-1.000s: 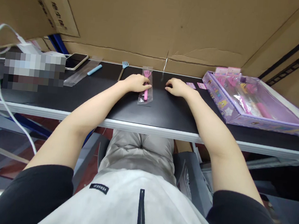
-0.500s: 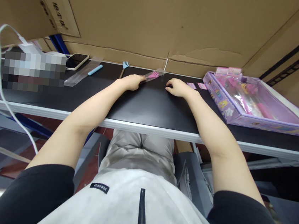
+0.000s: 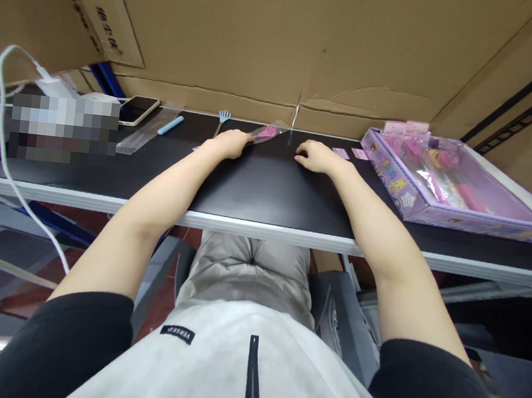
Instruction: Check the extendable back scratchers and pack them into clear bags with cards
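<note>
At a black surface [image 3: 267,189], fingers of the left hand [image 3: 234,144] are gripping a pink, hand-shaped plastic scratcher [image 3: 268,132] in clear plastic film [image 3: 282,126]; right of it, the right hand's [image 3: 316,157] fingers are curling loosely, apparently empty. Slick film could be causing slippage; left of it, a blue-headed, brown-handled scratcher [image 3: 224,116] is risking a knock.

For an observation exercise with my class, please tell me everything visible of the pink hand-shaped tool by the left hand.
The pink hand-shaped tool shows a head of splayed, finger-like prongs, plastic by its look. It sits inside a clear wrapper that extends past the prongs. The head points rightward and slightly away from the person, over the far part of the black tabletop. The left hand holds the near end, hiding the rest; whether it is raised is unclear.
</note>
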The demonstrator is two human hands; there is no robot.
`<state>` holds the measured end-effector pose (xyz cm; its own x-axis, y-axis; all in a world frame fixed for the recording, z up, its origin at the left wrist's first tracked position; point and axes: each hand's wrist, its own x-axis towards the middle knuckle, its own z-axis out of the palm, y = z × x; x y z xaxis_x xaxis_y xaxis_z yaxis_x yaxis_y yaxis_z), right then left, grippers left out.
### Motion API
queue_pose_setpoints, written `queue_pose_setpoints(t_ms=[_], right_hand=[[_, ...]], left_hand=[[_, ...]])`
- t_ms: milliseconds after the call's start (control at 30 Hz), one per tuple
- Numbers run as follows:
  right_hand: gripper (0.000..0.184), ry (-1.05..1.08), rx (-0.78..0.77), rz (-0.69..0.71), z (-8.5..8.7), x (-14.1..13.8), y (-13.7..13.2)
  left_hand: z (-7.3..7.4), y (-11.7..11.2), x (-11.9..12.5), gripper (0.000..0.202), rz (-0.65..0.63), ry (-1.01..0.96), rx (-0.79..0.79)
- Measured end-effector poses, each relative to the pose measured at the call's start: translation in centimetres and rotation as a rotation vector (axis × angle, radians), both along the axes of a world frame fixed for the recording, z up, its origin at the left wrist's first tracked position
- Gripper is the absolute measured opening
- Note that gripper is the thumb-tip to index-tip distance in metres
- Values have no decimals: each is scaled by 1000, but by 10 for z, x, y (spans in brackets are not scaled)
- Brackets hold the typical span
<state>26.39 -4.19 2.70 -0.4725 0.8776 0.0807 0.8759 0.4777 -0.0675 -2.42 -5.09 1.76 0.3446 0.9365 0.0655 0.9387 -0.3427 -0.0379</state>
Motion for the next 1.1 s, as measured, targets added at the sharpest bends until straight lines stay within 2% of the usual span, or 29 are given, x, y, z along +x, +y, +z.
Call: queue_pose_setpoints(t_ms=[167,300,400,533,633,733,867,1100], right_hand=[[32,93,85,-113,7,7,1],[40,224,221,-339,22,23,1],[43,290,249,-523,29,45,5],[42,357,237,-763,26,78,11],[50,334,156,-893,18,92,12],[53,269,78,-922,11,93,11],[58,202,61,-948,8,88,10],[60,234,-12,-918,7,98,20]], left_hand=[[-6,8,-6,79,-48,3,26],[-7,9,-6,79,-61,16,43],[-2,2,-1,79,-52,28,38],[7,-11,8,78,-10,46,12],[9,-15,10,75,11,46,-5],[8,-14,9,72,1,47,5],[8,-15,9,72,-3,44,24],[25,-34,22,79,84,65,-83]])
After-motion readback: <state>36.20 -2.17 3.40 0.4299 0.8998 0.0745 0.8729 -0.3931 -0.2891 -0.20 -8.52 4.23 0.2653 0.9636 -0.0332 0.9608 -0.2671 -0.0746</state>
